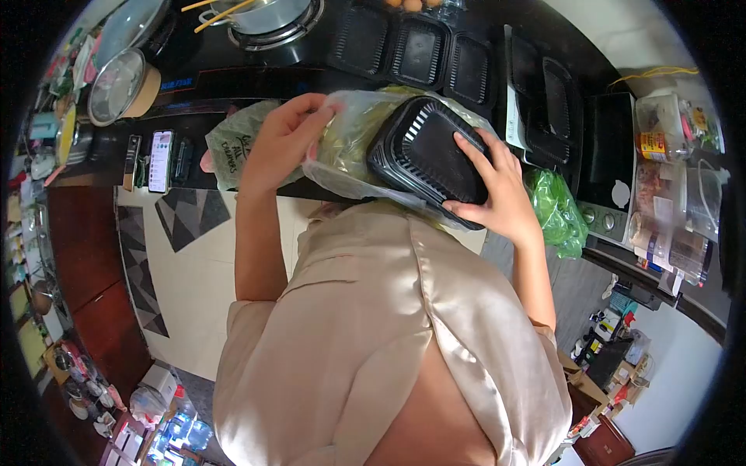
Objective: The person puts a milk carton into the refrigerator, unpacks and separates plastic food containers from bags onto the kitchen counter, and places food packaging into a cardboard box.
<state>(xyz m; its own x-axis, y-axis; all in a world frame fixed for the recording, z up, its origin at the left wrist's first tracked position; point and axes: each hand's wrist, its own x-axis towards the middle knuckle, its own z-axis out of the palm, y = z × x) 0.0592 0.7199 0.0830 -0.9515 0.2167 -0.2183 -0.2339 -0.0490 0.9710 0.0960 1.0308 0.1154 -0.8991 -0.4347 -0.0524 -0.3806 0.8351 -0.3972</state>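
My right hand (pixel 501 182) grips a stack of black plastic food containers (pixel 439 147) from the right side, thumb at the lower edge and fingers over the top. The stack lies tilted in the mouth of a clear plastic bag (pixel 350 144). My left hand (pixel 291 132) pinches the bag's left rim between thumb and fingers. Just left of that hand a printed greenish bag (pixel 233 147) rests at the counter edge. Beyond the bag, several black trays (pixel 420 50) sit in a row on the dark counter.
A pot (pixel 268 14) with chopsticks across it stands on the stove. Bowls (pixel 116 85) and a lit phone (pixel 160 161) are at the left. More black trays (pixel 558 101), a green plastic bag (pixel 556 213) and a microwave (pixel 610 171) are at the right. Eggs (pixel 412 5) sit at the back.
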